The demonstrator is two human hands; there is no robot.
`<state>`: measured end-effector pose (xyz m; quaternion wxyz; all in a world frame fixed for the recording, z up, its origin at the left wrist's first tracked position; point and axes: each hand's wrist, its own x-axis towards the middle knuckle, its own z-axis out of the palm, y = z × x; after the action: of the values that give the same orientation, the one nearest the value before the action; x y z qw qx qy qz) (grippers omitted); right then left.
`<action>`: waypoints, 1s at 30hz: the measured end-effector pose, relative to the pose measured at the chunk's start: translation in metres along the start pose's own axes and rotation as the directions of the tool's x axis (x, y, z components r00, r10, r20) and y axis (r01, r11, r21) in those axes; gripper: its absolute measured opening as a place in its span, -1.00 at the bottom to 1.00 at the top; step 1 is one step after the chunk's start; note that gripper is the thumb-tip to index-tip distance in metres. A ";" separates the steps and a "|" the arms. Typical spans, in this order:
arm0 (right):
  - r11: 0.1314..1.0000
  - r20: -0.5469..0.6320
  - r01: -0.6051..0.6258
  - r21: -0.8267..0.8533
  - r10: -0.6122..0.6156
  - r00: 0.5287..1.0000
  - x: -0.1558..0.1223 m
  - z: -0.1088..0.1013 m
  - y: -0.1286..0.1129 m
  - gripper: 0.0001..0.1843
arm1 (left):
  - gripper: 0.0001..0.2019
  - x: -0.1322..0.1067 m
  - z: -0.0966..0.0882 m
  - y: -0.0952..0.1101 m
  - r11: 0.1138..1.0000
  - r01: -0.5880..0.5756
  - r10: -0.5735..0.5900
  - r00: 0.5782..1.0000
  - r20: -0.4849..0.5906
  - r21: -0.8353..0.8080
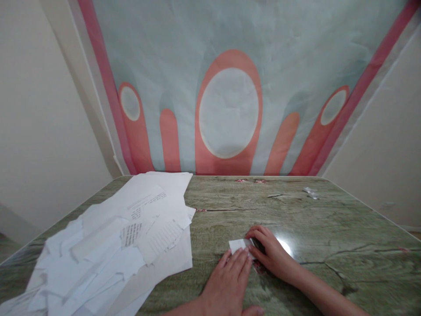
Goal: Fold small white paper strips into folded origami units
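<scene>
A small white piece of paper (236,245), apparently folded, lies on the wood-patterned table in front of me. My left hand (228,274) rests on its near edge, fingers stretched out flat and pressing it down. From the right, my right hand (269,252) grips the paper's other end between curled fingers and thumb. Part of the paper is hidden beneath both hands.
A large messy pile of white papers (108,250), some printed, covers the left of the table (226,195). Small shiny scraps (310,192) lie at the far right. Behind the table's back edge hangs a pale blue and coral backdrop (184,70).
</scene>
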<state>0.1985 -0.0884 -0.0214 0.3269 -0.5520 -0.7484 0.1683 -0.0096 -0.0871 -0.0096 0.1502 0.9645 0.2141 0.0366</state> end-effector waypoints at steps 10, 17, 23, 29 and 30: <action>1.000 0.003 -0.009 -0.009 0.009 1.000 0.000 0.002 0.001 -0.86 | -0.33 -0.001 -0.013 0.004 0.999 0.041 -0.042 0.998 -0.051 -0.016; 1.000 -0.015 0.003 -0.022 -0.003 1.000 -0.002 0.003 0.001 -0.87 | -0.34 0.002 -0.018 0.009 0.994 0.097 -0.097 0.995 -0.018 0.042; 0.999 -0.014 -0.007 -0.044 0.006 1.000 -0.002 0.004 0.000 -0.87 | -0.38 0.003 -0.010 0.009 0.977 0.140 -0.130 0.989 -0.076 0.159; 0.998 -0.040 0.004 -0.065 -0.006 0.999 -0.003 0.004 0.000 -0.86 | -0.40 0.003 -0.012 0.011 0.961 0.154 -0.142 0.988 -0.065 0.231; 0.998 -0.053 0.011 -0.069 -0.015 0.999 -0.004 0.004 -0.001 -0.85 | -0.40 0.003 -0.012 0.011 0.960 0.153 -0.142 0.988 -0.065 0.233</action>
<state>0.1962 -0.0916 -0.0247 0.3286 -0.5622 -0.7484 0.1258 -0.0042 -0.0925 0.0052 0.0311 0.9557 0.2918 0.0225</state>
